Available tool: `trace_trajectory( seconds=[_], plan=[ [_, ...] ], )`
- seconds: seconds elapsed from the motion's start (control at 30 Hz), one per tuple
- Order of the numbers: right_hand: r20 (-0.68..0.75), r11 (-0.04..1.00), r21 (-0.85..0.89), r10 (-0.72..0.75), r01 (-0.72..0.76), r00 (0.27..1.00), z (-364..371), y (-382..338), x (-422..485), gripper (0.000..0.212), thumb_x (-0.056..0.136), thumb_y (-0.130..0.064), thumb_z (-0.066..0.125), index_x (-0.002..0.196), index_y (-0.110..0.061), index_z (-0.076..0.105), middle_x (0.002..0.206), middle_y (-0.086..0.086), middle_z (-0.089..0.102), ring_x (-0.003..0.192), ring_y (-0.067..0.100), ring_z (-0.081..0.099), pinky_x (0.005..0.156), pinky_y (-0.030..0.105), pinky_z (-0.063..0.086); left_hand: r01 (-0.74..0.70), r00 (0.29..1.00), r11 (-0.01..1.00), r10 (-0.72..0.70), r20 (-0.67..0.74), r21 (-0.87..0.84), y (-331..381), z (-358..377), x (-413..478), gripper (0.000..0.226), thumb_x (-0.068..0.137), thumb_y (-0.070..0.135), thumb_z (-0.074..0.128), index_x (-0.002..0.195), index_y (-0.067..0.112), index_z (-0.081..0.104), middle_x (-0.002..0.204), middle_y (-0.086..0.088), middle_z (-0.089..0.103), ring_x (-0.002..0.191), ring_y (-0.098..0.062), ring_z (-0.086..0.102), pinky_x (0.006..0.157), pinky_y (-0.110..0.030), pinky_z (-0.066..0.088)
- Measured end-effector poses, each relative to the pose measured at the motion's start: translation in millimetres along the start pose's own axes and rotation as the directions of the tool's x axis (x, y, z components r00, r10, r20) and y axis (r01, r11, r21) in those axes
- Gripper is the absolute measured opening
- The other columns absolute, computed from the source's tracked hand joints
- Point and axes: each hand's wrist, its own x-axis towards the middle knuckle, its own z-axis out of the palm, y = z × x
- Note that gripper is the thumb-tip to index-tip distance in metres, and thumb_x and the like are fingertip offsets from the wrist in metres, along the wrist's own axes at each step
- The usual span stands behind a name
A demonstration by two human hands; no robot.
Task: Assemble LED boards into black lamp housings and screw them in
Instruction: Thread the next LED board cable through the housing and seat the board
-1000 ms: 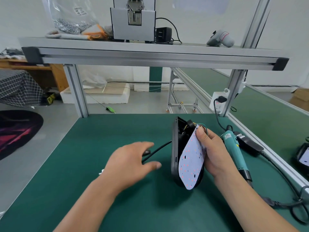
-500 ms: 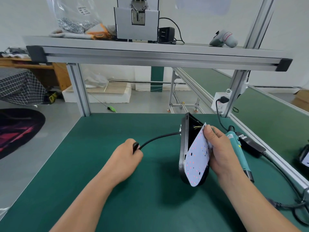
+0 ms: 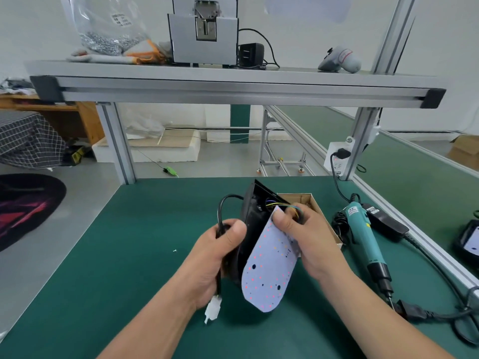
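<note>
Head view shows your left hand (image 3: pixel 220 252) closed round the black cable (image 3: pixel 219 212), fingers and thumb curled over it against the left edge of the black lamp housing (image 3: pixel 252 216). The cable loops up from your fist and into the housing's back, and its white connector (image 3: pixel 213 308) hangs below your palm. Your right hand (image 3: pixel 308 239) pinches the top end of the LED board (image 3: pixel 269 275), thumb on its lit face and fingers behind it. The board leans out from the housing's open right side, its rounded lower end tilted towards you, not seated inside. Thin coloured wires (image 3: pixel 277 204) run from inside the housing to the board's top end. The housing stands on edge between your hands; whether its lower end touches the green mat (image 3: pixel 116 268) is hidden.

Just behind the housing, to its right, sits an open cardboard box (image 3: pixel 312 200). Further right of the housing lies a teal electric screwdriver (image 3: pixel 363 239), tip towards you, with a black power adapter (image 3: pixel 383 224) beside it. Left of the housing a tiny white speck (image 3: pixel 175 250) rests on the mat. Far to the housing's right, at the frame edge, lies a second housing (image 3: pixel 469 242).
</note>
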Motion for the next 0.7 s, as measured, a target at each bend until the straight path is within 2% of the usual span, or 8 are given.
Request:
trace_trajectory(
  seconds=[0.07,0.13,0.23,0.3,0.37,0.47,0.57,0.7],
  plan=[
    [0.025,0.999,-0.036,-0.004,0.004,1.000,0.9,0.7,0.2,0.057,0.071,-0.055,0.091,0.067,-0.023,0.045,0.065,-0.004,0.045,0.057,0.015,0.040,0.051,0.025,0.029,-0.008,0.999,0.998,0.011,-0.041,0.068,-0.5,1.1,-1.3,0.073,0.068,0.054,0.094,0.120,0.008,0.071,0.120,-0.025,0.075,0.101,-0.038,0.072,0.094,-0.057,0.055],
    [0.036,0.994,-0.110,0.002,0.002,0.999,2.0,0.5,0.3,0.057,0.073,-0.058,0.088,0.067,-0.022,0.044,0.065,-0.002,0.043,0.059,0.016,0.038,0.056,0.029,0.027,-0.015,0.995,0.991,0.028,-0.097,0.135,-0.7,-1.4,0.6,0.050,0.079,0.040,0.083,0.116,0.008,0.073,0.115,-0.024,0.076,0.094,-0.040,0.073,0.091,-0.060,0.055],
    [0.003,0.921,-0.383,-0.076,0.071,0.997,5.0,1.6,1.1,0.060,0.081,-0.069,0.074,0.069,-0.018,0.044,0.068,-0.009,0.044,0.063,0.012,0.041,0.062,0.033,0.031,-0.039,0.962,0.969,0.103,-0.254,0.242,-4.5,-3.0,4.7,0.040,0.078,0.037,0.072,0.096,0.002,0.065,0.083,-0.010,0.066,0.071,-0.022,0.058,0.072,-0.041,0.046],
    [-0.038,0.805,-0.573,-0.215,0.155,0.976,5.1,4.1,2.5,0.046,0.085,-0.068,0.070,0.071,-0.027,0.055,0.089,-0.017,0.054,0.087,0.004,0.054,0.078,0.029,0.041,-0.059,0.921,0.934,0.188,-0.342,0.354,-7.9,-3.8,7.1,0.038,0.075,0.045,0.069,0.084,0.008,0.060,0.071,0.002,0.055,0.066,-0.016,0.048,0.065,-0.030,0.042],
    [-0.056,0.721,-0.657,-0.336,0.219,0.940,4.6,2.4,3.2,0.023,0.087,-0.058,0.074,0.082,-0.036,0.066,0.108,-0.021,0.054,0.113,0.000,0.051,0.094,0.019,0.039,-0.075,0.890,0.900,0.254,-0.378,0.429,-9.9,-3.3,7.1,0.033,0.075,0.051,0.068,0.079,0.019,0.061,0.062,0.013,0.050,0.059,-0.010,0.044,0.057,-0.019,0.040],
    [0.014,0.556,-0.791,-0.400,0.255,0.916,4.6,-0.2,6.3,0.009,0.091,-0.037,0.076,0.096,-0.033,0.071,0.104,-0.017,0.062,0.106,0.011,0.057,0.090,0.033,0.046,-0.097,0.869,0.867,0.312,-0.383,0.488,-14.8,-3.2,8.6,0.030,0.077,0.055,0.067,0.078,0.026,0.062,0.060,0.014,0.051,0.058,-0.009,0.046,0.058,-0.024,0.043],
    [0.126,0.341,-0.896,-0.418,0.284,0.900,12.7,3.5,6.9,0.020,0.092,-0.024,0.071,0.112,-0.024,0.072,0.100,-0.001,0.072,0.097,0.030,0.064,0.085,0.049,0.050,-0.111,0.857,0.833,0.356,-0.371,0.542,-17.9,-3.3,8.7,0.029,0.078,0.057,0.066,0.080,0.028,0.063,0.058,0.015,0.054,0.054,-0.005,0.048,0.051,-0.014,0.039],
    [0.113,0.328,-0.904,-0.433,0.273,0.894,26.8,1.7,2.6,0.040,0.093,-0.052,0.059,0.118,-0.023,0.071,0.101,-0.003,0.073,0.098,0.026,0.065,0.087,0.047,0.049,-0.115,0.857,0.827,0.363,-0.365,0.551,-17.7,-3.2,6.3,0.027,0.079,0.057,0.065,0.089,0.032,0.067,0.068,0.014,0.068,0.061,-0.007,0.061,0.056,-0.018,0.048]
  ],
)
